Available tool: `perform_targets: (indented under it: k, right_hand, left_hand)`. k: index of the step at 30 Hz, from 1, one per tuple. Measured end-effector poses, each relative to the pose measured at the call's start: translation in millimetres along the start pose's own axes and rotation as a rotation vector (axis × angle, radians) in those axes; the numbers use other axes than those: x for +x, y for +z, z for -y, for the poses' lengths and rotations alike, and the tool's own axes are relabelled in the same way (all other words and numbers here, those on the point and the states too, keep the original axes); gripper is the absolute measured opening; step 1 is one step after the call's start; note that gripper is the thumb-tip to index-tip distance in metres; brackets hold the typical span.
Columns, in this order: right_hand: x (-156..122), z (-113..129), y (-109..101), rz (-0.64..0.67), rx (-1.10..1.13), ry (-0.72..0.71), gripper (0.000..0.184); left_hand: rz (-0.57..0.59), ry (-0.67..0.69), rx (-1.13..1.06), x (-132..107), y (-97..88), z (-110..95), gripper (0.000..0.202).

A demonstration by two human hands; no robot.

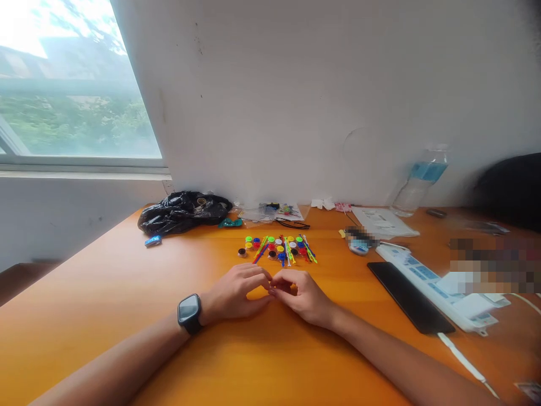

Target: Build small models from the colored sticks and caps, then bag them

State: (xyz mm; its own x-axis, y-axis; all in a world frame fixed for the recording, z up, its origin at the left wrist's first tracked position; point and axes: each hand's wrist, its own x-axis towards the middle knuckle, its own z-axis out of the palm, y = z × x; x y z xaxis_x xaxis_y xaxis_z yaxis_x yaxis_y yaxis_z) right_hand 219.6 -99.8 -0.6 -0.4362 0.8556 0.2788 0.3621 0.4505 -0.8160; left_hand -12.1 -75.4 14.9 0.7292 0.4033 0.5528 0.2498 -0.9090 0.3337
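My left hand [240, 292], with a black smartwatch [190, 310] on its wrist, rests low over the table. My right hand [303, 297] faces it, and the fingertips of both meet in a pinch. Whatever is between them, if anything, is too small and covered to make out. Just beyond my fingers lie small round colored caps [248, 246] in yellow, green, red, blue, white and black. Among them, thin plastic strips [310, 249] in yellow-green, blue, red and white lie slantwise, some with forked ends.
At the back left of the wooden table [105, 338] lies a crumpled black plastic bag [181, 213], a small blue packet [153, 241] before it. On the right are a black phone [408, 296], a white power strip [426, 282], a computer mouse [358, 247] and a clear bottle [416, 183].
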Motion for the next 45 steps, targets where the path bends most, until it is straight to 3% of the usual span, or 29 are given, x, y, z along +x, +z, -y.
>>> perform_targets:
  k: [5,7,10,15,18,22,24,27,32,39,45]
  right_hand:
    - [3.7,-0.4,6.6,0.038,0.247,0.036,0.031]
    - [4.9,-0.6,5.0,-0.004,0.167,0.001,0.027]
    - [5.1,0.4,1.1,-0.064,-0.067,-0.076,0.029]
    - [1.7,3.7,-1.4,0.133,-0.313,-0.168,0.051]
    - [0.2,2.6,-0.6,0.235,-0.375,-0.15,0.055]
    - [2.0,0.0,0.5,0.159,-0.322,-0.228,0.039]
    - [3.3,0.4,0.0,0.121,-0.293,-0.269,0.029]
    - [3.8,1.9,-1.8,0.109,-0.286,-0.266,0.02]
    - [2.5,-0.3,-3.9,0.084,-0.291,-0.271,0.016]
    - [1.4,-2.3,-4.1,0.089,-0.327,-0.264,0.017]
    - [0.4,0.2,-6.7,0.085,-0.353,-0.251,0.017]
  left_hand:
    - [-0.043,-0.11,-0.029,-3.3,-2.5,4.8,0.003]
    - [-0.097,-0.152,-0.016,-4.7,-4.4,10.7,0.004]
    - [-0.291,-0.278,0.019,-6.5,-7.4,27.8,0.006]
    - [-0.57,-0.546,0.123,-10.5,-20.4,63.6,0.014]
    - [-0.559,-0.737,0.229,-15.4,-30.4,76.6,0.015]
    - [-0.36,-0.885,0.401,-23.7,-36.0,87.5,0.013]
    - [-0.308,-0.857,0.475,-26.0,-34.4,91.4,0.014]
    - [-0.334,-0.676,0.569,-25.0,-28.4,91.1,0.016]
    - [-0.229,-0.413,0.505,-15.2,-17.6,70.8,0.02]
    - [-0.063,-0.356,0.424,-7.3,-18.6,52.4,0.01]
    - [-0.077,-0.36,0.412,-7.6,-18.4,51.5,0.015]
